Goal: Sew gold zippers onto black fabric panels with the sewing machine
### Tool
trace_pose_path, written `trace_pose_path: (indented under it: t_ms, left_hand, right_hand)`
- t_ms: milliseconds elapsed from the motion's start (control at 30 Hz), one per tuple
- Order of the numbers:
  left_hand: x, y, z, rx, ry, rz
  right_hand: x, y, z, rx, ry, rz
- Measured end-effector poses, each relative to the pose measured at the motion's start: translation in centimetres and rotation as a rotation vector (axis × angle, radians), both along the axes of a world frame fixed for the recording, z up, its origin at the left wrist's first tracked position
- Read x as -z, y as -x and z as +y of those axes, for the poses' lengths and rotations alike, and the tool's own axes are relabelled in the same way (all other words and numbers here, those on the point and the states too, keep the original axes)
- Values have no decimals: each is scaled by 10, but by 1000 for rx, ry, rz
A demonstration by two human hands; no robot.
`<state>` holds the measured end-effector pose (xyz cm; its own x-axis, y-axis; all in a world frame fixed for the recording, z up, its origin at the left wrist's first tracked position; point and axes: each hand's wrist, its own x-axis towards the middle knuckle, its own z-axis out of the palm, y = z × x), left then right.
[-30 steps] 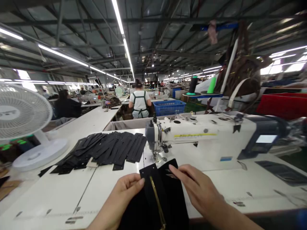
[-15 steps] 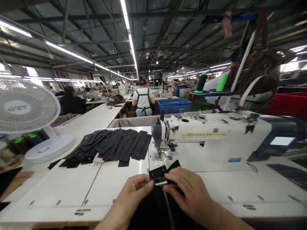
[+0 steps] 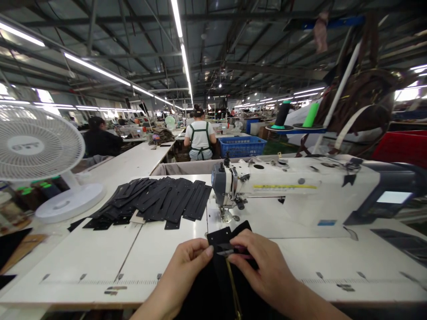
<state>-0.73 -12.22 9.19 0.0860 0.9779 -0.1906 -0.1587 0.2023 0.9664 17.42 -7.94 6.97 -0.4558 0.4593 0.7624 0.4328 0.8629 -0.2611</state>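
My left hand [image 3: 190, 262] pinches the edge of a black strip [image 3: 220, 235] with small holes near its end. In my right hand [image 3: 263, 266] is a pair of thread snips [image 3: 224, 251], its pale blades pointing left across the black strip. A second black end [image 3: 241, 227] sticks up behind my right fingers. Below the hands, black material with a gold-coloured zipper [image 3: 233, 284] hangs toward my lap. The sewing machine's needle and presser foot [image 3: 225, 215] stand just beyond the hands, apart from the strip.
Many black strips [image 3: 160, 200] lie heaped on the white table [image 3: 173, 253] at left. A white fan [image 3: 71, 195] stands farther left. The sewing machine [image 3: 300, 195] fills the right side, with thread cones [image 3: 311, 114] behind. A co-worker [image 3: 199, 135] sits ahead beside a blue basket [image 3: 242, 146].
The blades of the thread snips look wider apart and have turned slightly on the strip. Both hands stay nearly in place; the view has shifted a little.
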Motion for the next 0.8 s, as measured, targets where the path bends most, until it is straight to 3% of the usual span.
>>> trace_pose_path:
  t_ms: [300, 533, 800]
  left_hand:
    - [6, -2, 2, 52, -11, -34]
    - [9, 1, 3, 33, -3, -52]
    - [7, -2, 2, 16, -36, -52]
  right_hand:
    - [-1, 4, -1, 50, -208, -25]
    - [-9, -1, -9, -28, 188, 67]
    - [1, 15, -7, -130, 130, 110]
